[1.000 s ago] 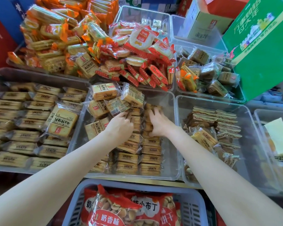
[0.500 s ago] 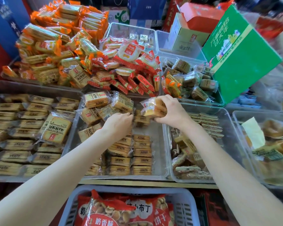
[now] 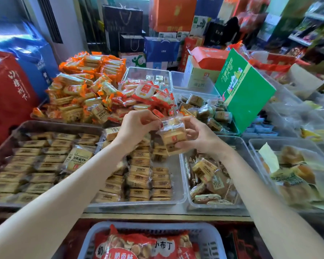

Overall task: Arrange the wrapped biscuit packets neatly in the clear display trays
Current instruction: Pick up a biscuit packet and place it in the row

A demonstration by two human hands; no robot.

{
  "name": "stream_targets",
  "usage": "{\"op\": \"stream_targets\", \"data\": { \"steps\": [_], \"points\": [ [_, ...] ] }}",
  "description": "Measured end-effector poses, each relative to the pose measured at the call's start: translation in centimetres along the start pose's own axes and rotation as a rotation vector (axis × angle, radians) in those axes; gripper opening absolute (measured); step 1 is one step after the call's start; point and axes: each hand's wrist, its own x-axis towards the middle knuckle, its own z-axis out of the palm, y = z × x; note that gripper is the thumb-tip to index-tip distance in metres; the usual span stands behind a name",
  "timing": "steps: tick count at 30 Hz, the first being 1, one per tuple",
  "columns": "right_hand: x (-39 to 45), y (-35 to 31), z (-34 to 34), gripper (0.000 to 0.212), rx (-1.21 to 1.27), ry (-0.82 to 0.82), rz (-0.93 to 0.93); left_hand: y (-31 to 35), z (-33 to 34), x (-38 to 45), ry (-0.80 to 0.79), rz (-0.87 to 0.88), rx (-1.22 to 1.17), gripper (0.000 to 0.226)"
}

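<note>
Both hands are raised over the middle clear tray [image 3: 180, 184]. My right hand [image 3: 198, 135] grips a small stack of wrapped biscuit packets [image 3: 173, 135] from the right and below. My left hand [image 3: 137, 124] pinches the top left corner of the upper packet's wrapper. Under the hands, the middle tray holds rows of flat brown-label packets [image 3: 138, 176], with loose ones heaped at its far end. The left tray [image 3: 6, 146] is filled with neat rows of the same packets, and one larger packet [image 3: 79, 159] lies on top of them.
Behind lie piles of orange-wrapped [image 3: 82, 90] and red-wrapped snacks [image 3: 146, 98]. A tilted green box [image 3: 245, 90] leans over the back right tray. Right trays hold mixed packets [image 3: 208, 176] and breads [image 3: 295, 172]. A grey basket [image 3: 213, 238] of red bags sits near me.
My right hand lifted a stack of packets out of the middle tray. My left hand rose from the tray and now pinches the stack's wrapper. The view tilted upward.
</note>
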Motion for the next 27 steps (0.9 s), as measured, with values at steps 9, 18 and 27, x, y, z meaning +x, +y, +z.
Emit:
{"op": "stream_targets", "data": {
  "steps": [9, 18, 27],
  "points": [
    [-2.6, -2.8, -1.0, 0.063, -0.061, 0.009, -0.039, 4.7, -2.5, -0.9, -0.132, 0.015, 0.039, 0.003],
    [-2.7, -3.9, -1.8, 0.055, -0.149, 0.1, -0.076, 7.7, -1.2, -1.9, -0.216, 0.303, 0.31, 0.02],
    [-3.1, -4.5, -2.2, 0.045, -0.071, 0.089, -0.081, 7.6, -2.5, -0.8, -0.166, 0.064, 0.064, 0.016]
  ]
}}
